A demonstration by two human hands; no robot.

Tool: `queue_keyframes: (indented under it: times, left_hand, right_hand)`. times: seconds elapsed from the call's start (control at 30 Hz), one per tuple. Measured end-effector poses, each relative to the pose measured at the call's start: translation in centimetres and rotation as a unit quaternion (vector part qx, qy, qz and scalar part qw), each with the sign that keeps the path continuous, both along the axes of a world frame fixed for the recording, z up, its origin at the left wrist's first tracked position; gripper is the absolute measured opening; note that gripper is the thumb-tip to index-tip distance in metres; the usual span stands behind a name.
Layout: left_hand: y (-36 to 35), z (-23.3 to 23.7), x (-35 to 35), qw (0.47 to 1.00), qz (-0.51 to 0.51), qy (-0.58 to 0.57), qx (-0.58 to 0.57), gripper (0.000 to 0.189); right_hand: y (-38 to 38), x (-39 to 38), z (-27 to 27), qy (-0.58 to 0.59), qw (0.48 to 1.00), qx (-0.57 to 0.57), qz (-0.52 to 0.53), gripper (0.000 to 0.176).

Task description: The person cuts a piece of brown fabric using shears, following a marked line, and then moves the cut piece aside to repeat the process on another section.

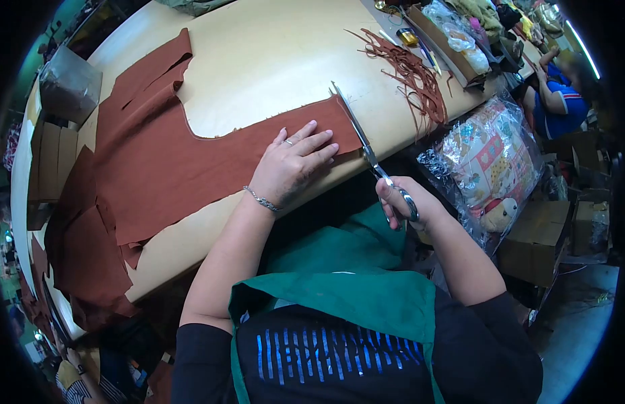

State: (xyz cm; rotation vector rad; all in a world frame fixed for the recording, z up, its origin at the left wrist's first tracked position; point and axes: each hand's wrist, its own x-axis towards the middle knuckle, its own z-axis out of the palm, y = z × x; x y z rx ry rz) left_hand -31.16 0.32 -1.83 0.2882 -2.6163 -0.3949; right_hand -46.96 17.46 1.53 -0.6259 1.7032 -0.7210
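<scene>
Rust-brown fabric [164, 161] lies spread over the pale tabletop, with a long strip reaching right toward the table's near edge. Flat on that strip rests my left hand [295, 161], fingers stretched out and a bracelet at the wrist. My right hand [410, 202] is closed round the handles of metal scissors [365, 140]. Their blades lie along the strip's right end, tips pointing away from me and slightly parted. Beyond the blades, to the right, sits a tangled heap of thin brown fabric trimmings [413, 77].
More brown fabric [90, 249] hangs over the table's left edge, near stacked boxes [70, 87]. At the back right stands a cardboard tray [447, 47] of bagged items. A plastic-wrapped patterned bundle [487, 161] and cartons [538, 236] stand right of me. Another person [562, 101] sits beyond.
</scene>
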Motion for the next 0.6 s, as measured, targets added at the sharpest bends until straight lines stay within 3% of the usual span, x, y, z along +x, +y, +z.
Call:
queue_keyframes:
  times: [0.3,0.37,0.47,0.53,0.6]
  left_hand:
    - [0.0,-0.4,0.1,1.0,-0.003,-0.003,0.015,0.028]
    - [0.0,-0.1,0.3,1.0,-0.001,-0.009,0.025,0.029]
    - [-0.5,2.1,2.2,0.979,0.189,-0.014,0.072,0.038]
    - [-2.8,2.0,3.5,0.895,0.437,-0.031,0.08,0.057]
    - [-5.9,2.1,5.4,0.796,0.573,-0.129,0.146,0.068]
  right_hand:
    - [0.1,0.9,-0.3,0.047,0.998,0.008,-0.031,0.055]
    - [0.5,0.9,-1.4,0.044,0.995,-0.055,-0.074,0.052]
    - [0.3,0.1,-2.0,0.031,0.98,-0.119,-0.158,0.055]
    - [0.3,-1.1,-2.3,0.063,0.969,-0.162,-0.178,0.057]
    - [0.5,-2.3,-2.3,0.122,0.96,-0.188,-0.165,0.058]
